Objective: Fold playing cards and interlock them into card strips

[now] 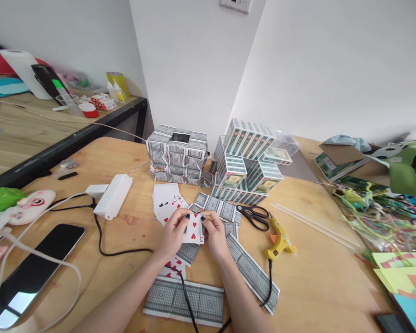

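Observation:
Near the middle of the head view, my left hand (176,228) and my right hand (213,230) pinch opposite sides of a three of hearts playing card (194,231), face up. Loose face-up cards (165,199) lie just behind my left hand. Joined strips of grey-backed cards lie around my hands: a front strip (187,301), a right strip (254,273) and a back one (215,207). Behind them stands a box-like structure of folded cards (176,155), with a square opening on top. Stacked green-and-white card boxes (244,159) stand to its right.
Black scissors (254,216) and a yellow glue gun (280,239) lie to the right, its cable running forward. Thin white sticks (312,225) lie beyond. A white power strip (113,196), cables and a phone (34,273) are on the left.

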### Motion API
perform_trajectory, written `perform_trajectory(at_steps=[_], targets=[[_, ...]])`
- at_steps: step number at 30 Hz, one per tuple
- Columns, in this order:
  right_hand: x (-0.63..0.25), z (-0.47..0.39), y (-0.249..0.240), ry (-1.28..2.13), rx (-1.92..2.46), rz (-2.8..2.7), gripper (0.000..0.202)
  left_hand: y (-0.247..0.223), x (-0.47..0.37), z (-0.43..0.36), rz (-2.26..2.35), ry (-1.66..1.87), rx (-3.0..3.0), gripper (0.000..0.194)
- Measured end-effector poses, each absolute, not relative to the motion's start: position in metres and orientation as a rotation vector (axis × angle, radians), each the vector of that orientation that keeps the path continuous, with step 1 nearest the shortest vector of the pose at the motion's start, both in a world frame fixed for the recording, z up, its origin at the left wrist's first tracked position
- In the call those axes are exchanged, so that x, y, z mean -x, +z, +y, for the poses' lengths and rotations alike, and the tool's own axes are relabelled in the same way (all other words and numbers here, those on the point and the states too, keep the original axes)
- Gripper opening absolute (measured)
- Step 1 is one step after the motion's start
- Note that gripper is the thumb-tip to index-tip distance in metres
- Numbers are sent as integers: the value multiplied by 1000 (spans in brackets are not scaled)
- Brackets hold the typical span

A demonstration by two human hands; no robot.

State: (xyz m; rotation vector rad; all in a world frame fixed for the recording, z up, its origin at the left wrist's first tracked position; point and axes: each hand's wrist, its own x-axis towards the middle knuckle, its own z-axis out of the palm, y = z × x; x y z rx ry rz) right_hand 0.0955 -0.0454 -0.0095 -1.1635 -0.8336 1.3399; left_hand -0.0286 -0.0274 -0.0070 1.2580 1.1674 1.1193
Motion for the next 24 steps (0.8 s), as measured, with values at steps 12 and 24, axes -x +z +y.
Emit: perform_trajectory(at_steps=[12,24], targets=[[-96,-45,-12,1316,1168,-802,5,-7,31,-27,1255,1078,-1479,16],[-96,-42,-13,1277,1194,-853,27,-7,33,-31,1248,1132,-1752,18]])
